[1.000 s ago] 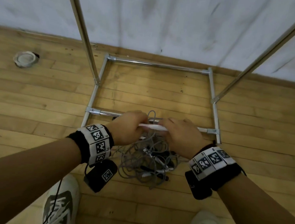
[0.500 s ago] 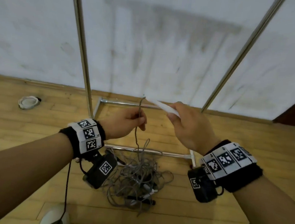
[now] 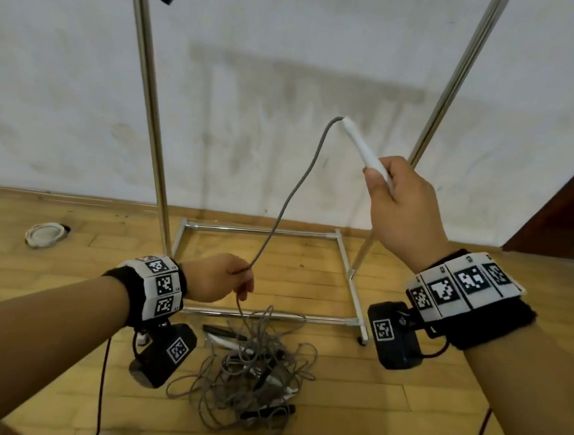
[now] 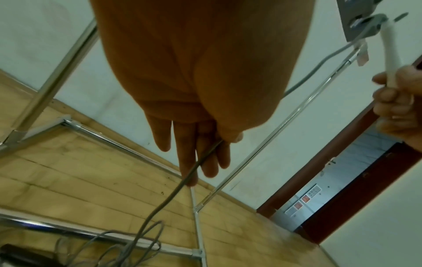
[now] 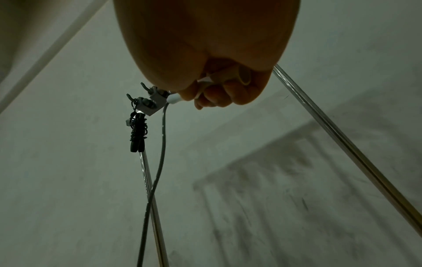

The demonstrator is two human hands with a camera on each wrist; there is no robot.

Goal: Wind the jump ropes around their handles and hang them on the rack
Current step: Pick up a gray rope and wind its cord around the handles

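- The chrome garment rack (image 3: 148,110) stood against the white wall on the wooden floor (image 3: 402,398), its uprights rising out of the head view. One wound black jump rope (image 5: 137,130) already hung from a clip at the top left, seen in the right wrist view.
- A tangled heap of grey ropes (image 3: 253,362) with black and white handles lay on the floor just in front of the rack's base bar.
- The right hand (image 3: 404,206) was raised, fingers curled round the lower end of a white handle (image 3: 364,150) that pointed up and to the left.
- The left hand (image 3: 215,277) sat lower, near the base bar, thumb and fingers pinching the grey cord (image 3: 292,197) that arced down from the handle tip; the other fingers looked fairly straight in the left wrist view.
- Below the pinch the cord ran into the heap, so this rope was not yet free.
- Judged step: drawing one rope out of the tangle before winding.
- To do it well, the left hand should let the cord slide through a light pinch while the right lifts, feeling for snags, not yanking, since a hard pull would likely tighten knots or drag up other ropes.
- The rope's second handle must be found before winding starts.
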